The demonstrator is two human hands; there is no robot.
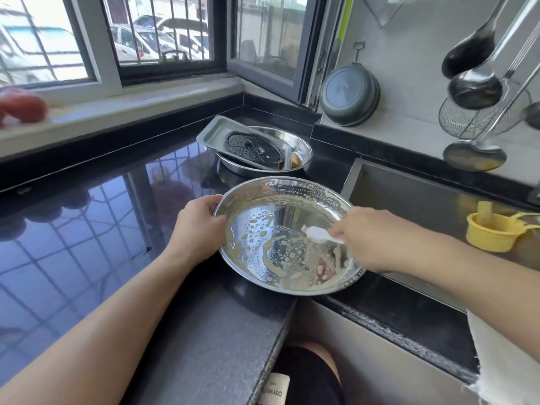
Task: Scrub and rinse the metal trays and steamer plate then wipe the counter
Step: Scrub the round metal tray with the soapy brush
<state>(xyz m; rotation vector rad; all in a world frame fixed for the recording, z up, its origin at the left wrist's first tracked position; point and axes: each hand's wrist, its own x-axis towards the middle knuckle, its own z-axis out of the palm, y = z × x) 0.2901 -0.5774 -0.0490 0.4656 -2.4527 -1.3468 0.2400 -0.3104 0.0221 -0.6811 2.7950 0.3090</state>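
A large round metal tray (263, 206) lies on the black counter, its right edge over the sink rim, with foamy residue inside. My left hand (198, 226) grips its left rim. My right hand (368, 238) holds a small white scrubbing tool (317, 234) against the tray's inner surface. Behind it, a second round metal tray (302, 147) holds a rectangular metal tray (213, 133), tilted, and the dark perforated steamer plate (252, 147).
The steel sink (409, 200) is to the right, with a yellow cup (493, 232) at its edge. A dark pan (349, 95), ladles (473, 89) and a wire strainer (467, 118) hang on the right wall. The glossy black counter (87, 223) stretches left below a window sill.
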